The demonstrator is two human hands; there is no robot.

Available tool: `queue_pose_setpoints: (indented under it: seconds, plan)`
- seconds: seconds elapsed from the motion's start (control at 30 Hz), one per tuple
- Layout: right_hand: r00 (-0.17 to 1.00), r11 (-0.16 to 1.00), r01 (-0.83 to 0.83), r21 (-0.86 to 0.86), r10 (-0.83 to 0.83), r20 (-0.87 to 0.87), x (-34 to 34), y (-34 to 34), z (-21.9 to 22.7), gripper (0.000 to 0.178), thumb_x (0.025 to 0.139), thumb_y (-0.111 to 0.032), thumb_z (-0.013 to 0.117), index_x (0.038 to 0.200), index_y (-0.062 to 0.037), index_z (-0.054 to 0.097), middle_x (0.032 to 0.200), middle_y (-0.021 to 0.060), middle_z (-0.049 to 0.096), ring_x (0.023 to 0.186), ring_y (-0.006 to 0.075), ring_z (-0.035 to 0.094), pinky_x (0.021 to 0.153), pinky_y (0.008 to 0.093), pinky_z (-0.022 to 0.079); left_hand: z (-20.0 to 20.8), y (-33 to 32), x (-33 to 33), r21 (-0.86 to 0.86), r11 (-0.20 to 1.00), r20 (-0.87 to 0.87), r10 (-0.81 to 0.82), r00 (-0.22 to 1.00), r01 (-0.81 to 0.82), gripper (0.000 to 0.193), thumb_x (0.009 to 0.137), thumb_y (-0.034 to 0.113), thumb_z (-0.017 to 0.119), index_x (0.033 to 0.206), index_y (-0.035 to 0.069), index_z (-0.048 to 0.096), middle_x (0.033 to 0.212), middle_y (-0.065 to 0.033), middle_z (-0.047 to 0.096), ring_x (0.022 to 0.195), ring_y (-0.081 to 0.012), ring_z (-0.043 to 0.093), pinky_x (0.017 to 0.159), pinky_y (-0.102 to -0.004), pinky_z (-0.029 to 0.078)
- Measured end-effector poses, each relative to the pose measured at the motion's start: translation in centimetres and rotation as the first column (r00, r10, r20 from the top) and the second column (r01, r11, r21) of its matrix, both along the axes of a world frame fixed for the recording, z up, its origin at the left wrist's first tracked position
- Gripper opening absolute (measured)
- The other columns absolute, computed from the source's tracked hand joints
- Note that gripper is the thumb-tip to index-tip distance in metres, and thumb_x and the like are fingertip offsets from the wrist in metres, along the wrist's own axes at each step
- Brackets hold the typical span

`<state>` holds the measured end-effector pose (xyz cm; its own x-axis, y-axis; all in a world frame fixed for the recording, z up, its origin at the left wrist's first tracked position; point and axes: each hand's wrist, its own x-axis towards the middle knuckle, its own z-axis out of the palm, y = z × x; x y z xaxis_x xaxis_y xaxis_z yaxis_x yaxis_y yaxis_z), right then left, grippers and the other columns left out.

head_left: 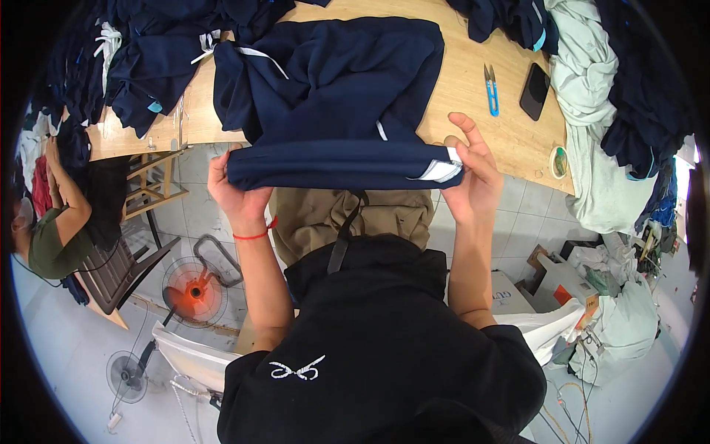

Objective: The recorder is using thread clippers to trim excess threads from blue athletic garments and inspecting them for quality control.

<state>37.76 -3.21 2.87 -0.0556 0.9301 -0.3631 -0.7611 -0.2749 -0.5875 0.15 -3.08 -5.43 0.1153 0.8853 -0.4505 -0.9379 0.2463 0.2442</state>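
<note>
The person's left hand [242,198] is closed around one end of a folded band of a navy garment [333,103], fingers and thumb pinching the cloth; a red cord circles that wrist. The right hand [475,181] grips the other end near a white label [441,172], with one finger raised away from the fabric. The band stretches between the hands just off the near edge of the table, and the rest of the garment spreads over the tabletop beyond.

The table [510,144] has a pale wood-grain surface. To the right of the garment lie blue-handled snips [492,92] and, beside them, a dark phone [535,92]; a small round object [559,163] sits near the edge. Pale green cloth [584,81] drapes over the right end, with dark fabric [651,81] heaped past it. More navy pieces [151,81] lie to the left.

Below, the floor is light tile. An orange-centred fan [194,291] stands at left near a dark chair [115,274], and a co-worker in a green sleeve [65,240] is farther left. Boxes [510,292] and bundled cloth [621,325] crowd the lower right.
</note>
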Motion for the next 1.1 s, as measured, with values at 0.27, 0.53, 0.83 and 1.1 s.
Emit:
queue_pose_setpoints:
  seconds: [0.27,0.53,0.83,1.1]
  plan:
    - [0.935,0.947,-0.224,0.228,0.143,0.326,0.6,-0.7,-0.6,0.045,0.103,-0.005,0.064,0.145,0.0075,0.051,0.075,-0.0023,0.059,0.076,0.0049,0.058,0.073,0.0203,0.043,-1.9,0.5,-0.2,-0.048,0.994,-0.058,0.094,0.994,-0.097,0.029,0.096,0.032,0.059,0.095,0.003,0.065,0.095,-0.0130,0.072,0.096,-0.0314,0.068,0.101,-0.0512,0.053]
    - [0.961,0.955,-0.223,0.193,0.182,0.210,-0.4,-0.5,0.1,0.063,0.104,-0.002,0.061,0.162,0.0088,0.037,0.119,0.0160,0.075,0.091,0.0094,0.065,0.083,0.0230,0.051,-2.5,0.7,1.7,0.085,0.991,0.243,0.079,0.967,-0.103,0.063,0.112,0.047,0.047,0.149,-0.003,0.061,0.157,-0.0206,0.060,0.148,-0.0343,0.055,0.126,-0.0529,0.039]
    - [0.956,0.893,-0.293,0.342,0.277,0.095,-1.2,0.2,0.2,0.084,0.104,-0.002,0.059,0.172,0.0042,0.009,0.158,0.0336,0.051,0.126,0.0351,0.070,0.107,0.0490,0.057,-2.5,-0.5,3.3,0.156,0.984,0.386,0.022,0.922,-0.088,0.079,0.111,0.057,0.044,0.159,-0.006,0.047,0.161,-0.0235,0.055,0.150,-0.0348,0.054,0.121,-0.0512,0.047]
    - [0.957,0.927,-0.291,0.239,0.279,0.080,-0.8,0.9,-1.9,0.082,0.105,-0.004,0.060,0.173,0.0014,0.013,0.157,0.0302,0.052,0.120,0.0322,0.073,0.100,0.0457,0.062,2.6,-1.1,6.0,0.486,0.874,0.269,-0.157,0.950,0.006,0.092,0.109,0.070,0.042,0.165,-0.002,0.036,0.170,-0.0226,0.041,0.155,-0.0410,0.045,0.119,-0.0597,0.047]
